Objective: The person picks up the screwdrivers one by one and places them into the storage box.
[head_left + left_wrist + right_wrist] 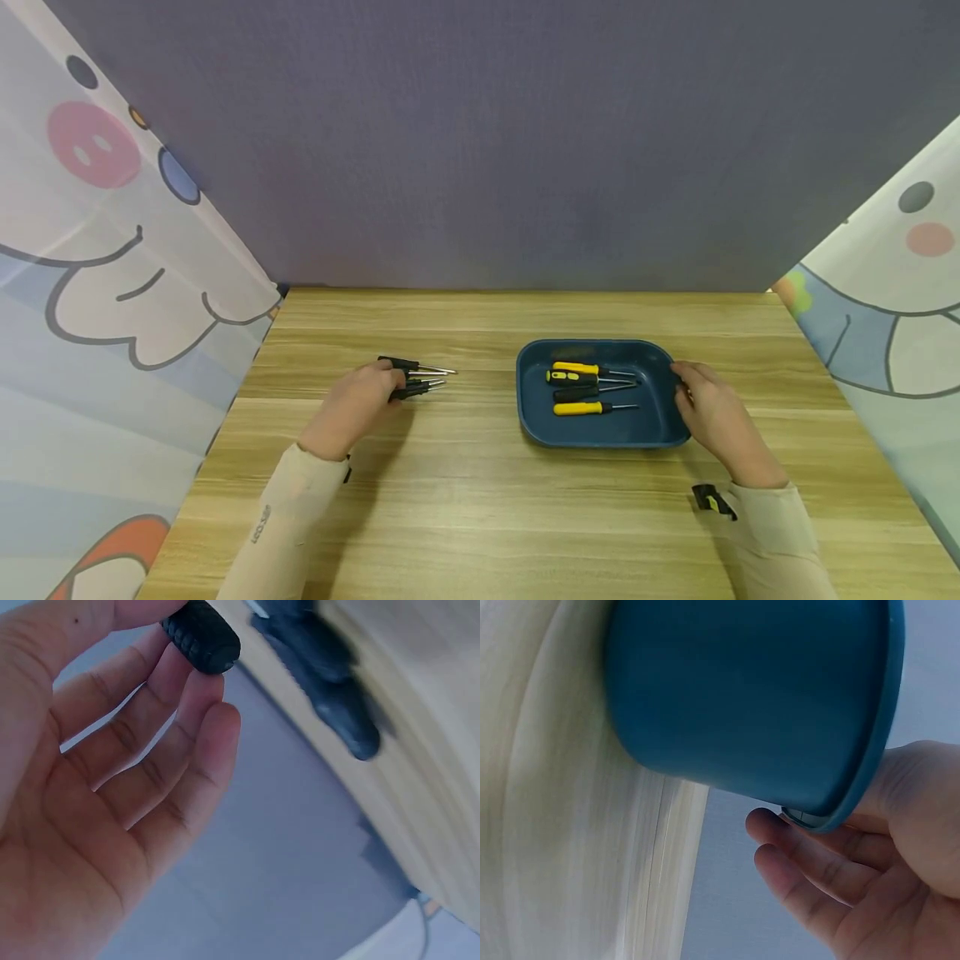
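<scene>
My left hand is over a small group of black-handled screwdrivers at the left of the table. In the left wrist view its thumb and fingertips pinch a black screwdriver handle, while other black handles lie on the wood beside it. On the right stands a dark blue tray. Inside are a yellow screwdriver near the front, another yellow one at the back, and black-handled ones between them. My right hand grips the tray's right rim.
The wood-grain table runs back to a grey-purple upright panel. Cartoon-printed curtains hang at both sides. A black strap shows by the right sleeve.
</scene>
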The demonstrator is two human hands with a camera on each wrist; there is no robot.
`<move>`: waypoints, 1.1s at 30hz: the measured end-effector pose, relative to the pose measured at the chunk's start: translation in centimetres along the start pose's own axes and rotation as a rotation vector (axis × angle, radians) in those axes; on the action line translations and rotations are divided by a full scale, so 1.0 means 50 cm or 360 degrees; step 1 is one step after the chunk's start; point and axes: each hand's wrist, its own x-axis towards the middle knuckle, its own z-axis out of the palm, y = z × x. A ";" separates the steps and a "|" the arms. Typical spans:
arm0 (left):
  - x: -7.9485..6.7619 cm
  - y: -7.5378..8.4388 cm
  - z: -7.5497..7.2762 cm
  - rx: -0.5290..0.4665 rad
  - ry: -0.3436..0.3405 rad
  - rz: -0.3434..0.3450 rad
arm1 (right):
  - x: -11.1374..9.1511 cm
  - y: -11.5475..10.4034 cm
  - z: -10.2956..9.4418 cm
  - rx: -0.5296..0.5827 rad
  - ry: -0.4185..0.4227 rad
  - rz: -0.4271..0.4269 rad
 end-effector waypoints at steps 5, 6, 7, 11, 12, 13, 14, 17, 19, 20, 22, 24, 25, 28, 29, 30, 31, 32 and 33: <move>0.019 0.032 -0.020 -0.0028 -0.0012 0.0033 | -0.001 0.000 0.001 -0.0001 -0.0011 0.0010; 0.024 0.039 -0.024 -0.0031 -0.0006 0.0050 | -0.001 0.000 0.001 -0.0001 -0.0012 0.0012; 0.029 0.047 -0.028 -0.0037 0.0003 0.0073 | -0.001 0.001 0.002 -0.0001 -0.0012 0.0016; 0.054 0.075 -0.043 -0.0052 0.0018 0.0155 | -0.001 0.001 0.002 -0.0002 -0.0009 0.0017; 0.061 0.083 -0.046 -0.0052 0.0018 0.0169 | -0.001 0.002 0.002 -0.0002 -0.0009 0.0015; 0.067 0.090 -0.050 -0.0052 0.0008 0.0182 | -0.001 0.002 0.003 -0.0002 -0.0008 0.0013; 0.075 0.098 -0.053 -0.0044 -0.0004 0.0199 | -0.001 0.002 0.003 -0.0002 -0.0010 0.0011; 0.097 0.124 -0.063 -0.0025 -0.0027 0.0257 | -0.002 0.001 0.003 0.0000 -0.0018 0.0014; 0.113 0.141 -0.070 -0.0043 -0.0056 0.0286 | -0.002 0.000 0.003 -0.0002 -0.0018 0.0017; 0.121 0.149 -0.072 -0.0050 -0.0071 0.0295 | -0.002 0.000 0.003 -0.0002 -0.0018 0.0018; 0.138 0.164 -0.073 -0.0079 -0.0078 0.0321 | -0.002 -0.001 0.002 -0.0001 -0.0011 0.0014; 0.155 0.179 -0.071 -0.0083 -0.0079 0.0367 | -0.001 -0.001 0.003 -0.0003 0.0003 0.0004; 0.164 0.187 -0.069 -0.0080 -0.0077 0.0392 | -0.001 -0.001 0.003 -0.0002 0.0009 -0.0001; 0.191 0.214 -0.068 -0.0093 -0.0120 0.0449 | -0.001 0.000 0.004 -0.0005 0.0023 -0.0008; 0.200 0.224 -0.068 -0.0101 -0.0146 0.0463 | -0.001 0.001 0.004 -0.0005 0.0025 -0.0007; 0.209 0.235 -0.067 -0.0113 -0.0170 0.0474 | -0.002 0.001 0.004 -0.0008 0.0027 -0.0007; 0.218 0.246 -0.067 -0.0123 -0.0199 0.0485 | -0.002 0.002 0.005 -0.0008 0.0028 -0.0009; 0.228 0.256 -0.065 -0.0131 -0.0224 0.0499 | -0.002 0.003 0.005 -0.0008 0.0029 -0.0010; 0.238 0.267 -0.062 -0.0130 -0.0239 0.0518 | -0.002 0.003 0.005 -0.0007 0.0029 -0.0009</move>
